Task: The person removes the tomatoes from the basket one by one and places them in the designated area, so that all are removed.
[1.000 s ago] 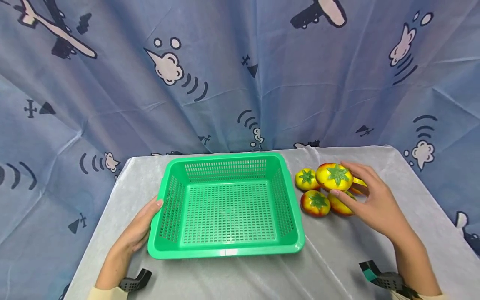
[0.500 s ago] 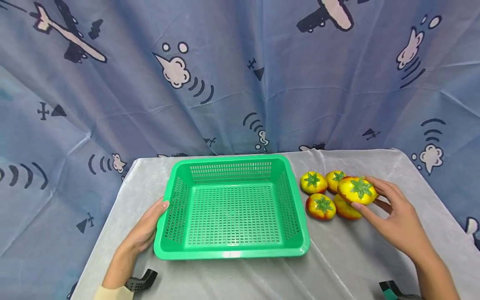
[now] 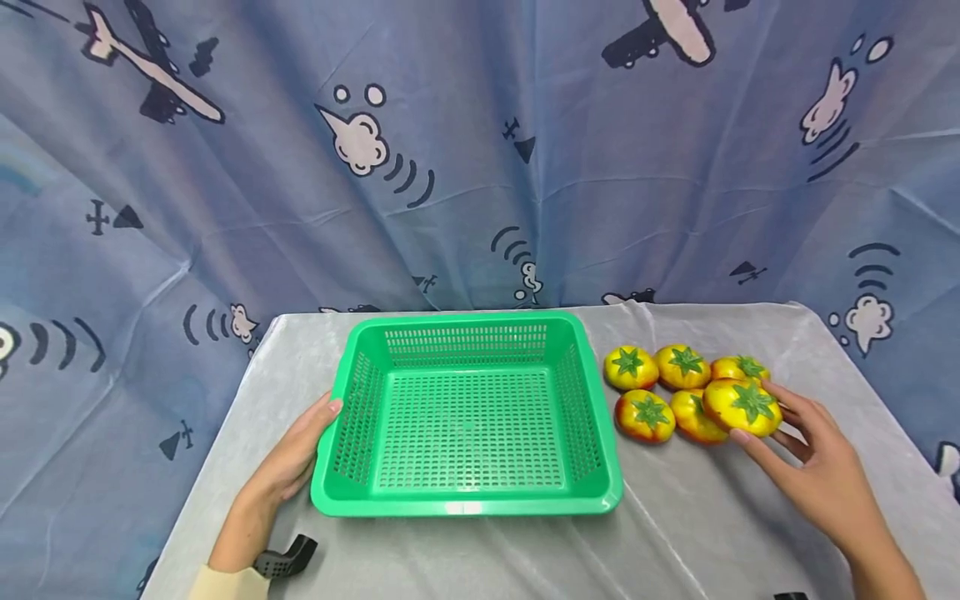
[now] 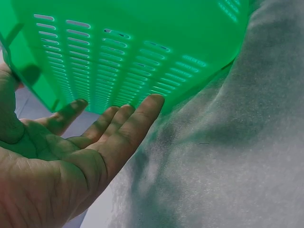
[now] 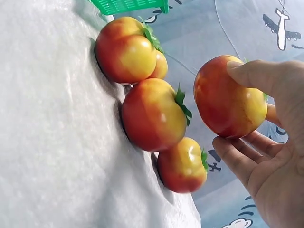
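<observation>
A green plastic basket point(image 3: 465, 505) with slotted walls stands on the table, nothing inside it. My left hand point(image 3: 296, 454) holds its left side, thumb at the rim and fingers against the outer wall point(image 4: 95, 61). On the right, my right hand point(image 3: 813, 471) pinches a yellow-and-red persimmon point(image 3: 742, 407) with a green star-shaped calyx. In the right wrist view this persimmon point(image 5: 228, 97) is up off the cloth, between thumb and fingertips. Several similar persimmons point(image 3: 645, 416) sit in two rows between basket and right hand; the held one partly overlaps those behind it in the head view.
A pale grey velvety cloth point(image 3: 555, 558) covers the table. Behind it hangs a blue curtain point(image 3: 450, 167) printed with airplanes and clouds. The table's left and right edges slope outward toward the front.
My right hand has carried the persimmon right and toward me, bringing the ones behind it into view. The left hand keeps its hold on the basket; the head view has shifted slightly.
</observation>
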The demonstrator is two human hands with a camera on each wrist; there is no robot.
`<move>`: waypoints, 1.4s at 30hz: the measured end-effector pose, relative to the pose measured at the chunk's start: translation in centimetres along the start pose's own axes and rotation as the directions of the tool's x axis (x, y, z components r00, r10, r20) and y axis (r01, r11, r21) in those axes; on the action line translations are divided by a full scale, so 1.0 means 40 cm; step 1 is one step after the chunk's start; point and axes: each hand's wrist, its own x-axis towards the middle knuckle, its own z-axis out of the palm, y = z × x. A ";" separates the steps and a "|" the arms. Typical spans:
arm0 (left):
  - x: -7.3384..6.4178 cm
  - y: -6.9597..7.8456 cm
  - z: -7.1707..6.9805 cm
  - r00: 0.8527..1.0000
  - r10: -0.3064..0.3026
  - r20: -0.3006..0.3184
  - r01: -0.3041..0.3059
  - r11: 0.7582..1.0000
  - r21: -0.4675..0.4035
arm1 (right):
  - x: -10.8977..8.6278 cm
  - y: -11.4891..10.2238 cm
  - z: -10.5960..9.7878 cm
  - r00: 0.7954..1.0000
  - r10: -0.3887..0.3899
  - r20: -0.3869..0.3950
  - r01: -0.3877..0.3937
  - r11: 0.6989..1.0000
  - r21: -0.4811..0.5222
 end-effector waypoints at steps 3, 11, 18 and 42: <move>-0.001 -0.003 0.000 1.000 -0.006 0.002 0.006 1.000 -0.003 | -0.005 0.005 -0.002 0.999 0.039 -0.002 -0.039 0.999 -0.011; -0.004 -0.002 0.001 1.000 -0.012 -0.004 0.012 1.000 0.013 | -0.012 0.021 0.001 0.996 0.089 -0.021 -0.089 0.996 -0.013; 0.000 -0.003 0.003 1.000 -0.018 -0.003 0.018 1.000 -0.006 | -0.012 0.040 -0.002 0.995 0.095 0.003 -0.095 0.995 -0.024; -0.004 -0.003 -0.005 1.000 0.013 0.016 -0.014 1.000 0.007 | -0.014 0.042 -0.001 0.998 0.041 -0.037 -0.040 0.999 0.036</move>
